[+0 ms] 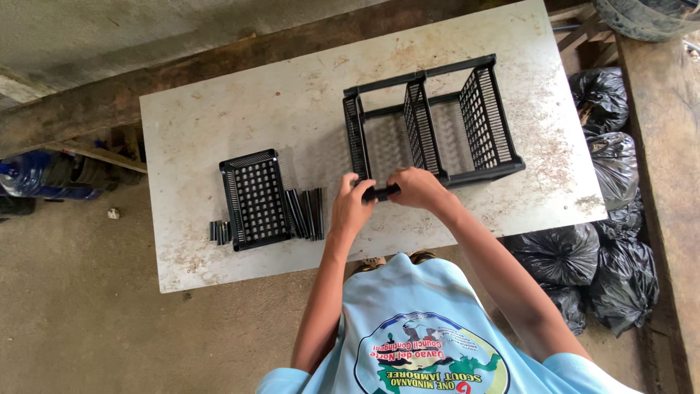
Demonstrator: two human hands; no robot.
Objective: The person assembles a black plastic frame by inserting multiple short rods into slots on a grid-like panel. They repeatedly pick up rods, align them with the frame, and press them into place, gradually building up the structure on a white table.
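Hands meet at the near left corner of a black rack (430, 124) on the bench (292, 109): left hand (352, 208) and right hand (417, 187) both closed around a short black tube (382, 192). Left of them lie a black tray (255, 198) and loose tubes (306, 213).

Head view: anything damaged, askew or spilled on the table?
Nothing stands out. The black rack lies on its side on the table, both hands, left and right, gripping a black tube. Loose shelf and tubes lie tidily.
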